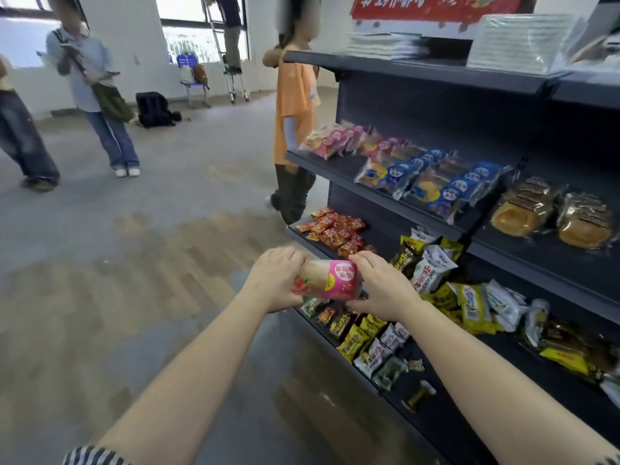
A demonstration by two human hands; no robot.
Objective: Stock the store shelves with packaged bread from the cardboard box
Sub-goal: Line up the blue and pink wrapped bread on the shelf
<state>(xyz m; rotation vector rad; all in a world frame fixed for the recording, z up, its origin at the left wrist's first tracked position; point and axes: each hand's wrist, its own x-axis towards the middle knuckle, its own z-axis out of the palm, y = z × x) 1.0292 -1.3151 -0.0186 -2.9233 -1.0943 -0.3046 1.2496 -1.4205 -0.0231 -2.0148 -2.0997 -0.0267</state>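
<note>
Fingers point(291, 258) of the left hand point(273, 280) curl over one end of the pink-labelled bread packet point(335, 280), the right hand point(379, 286) wraps its fingers round the other end, and both grip it firmly. The packet is held crosswise in the air, just in front of the dark shelf unit point(436, 129), level with its red sachets point(335, 229). Higher on that unit lie rows of pink bread packets point(335, 140) and blue bread packets point(436, 186), and a person in an orange top point(295, 102) stands at its far end.
</note>
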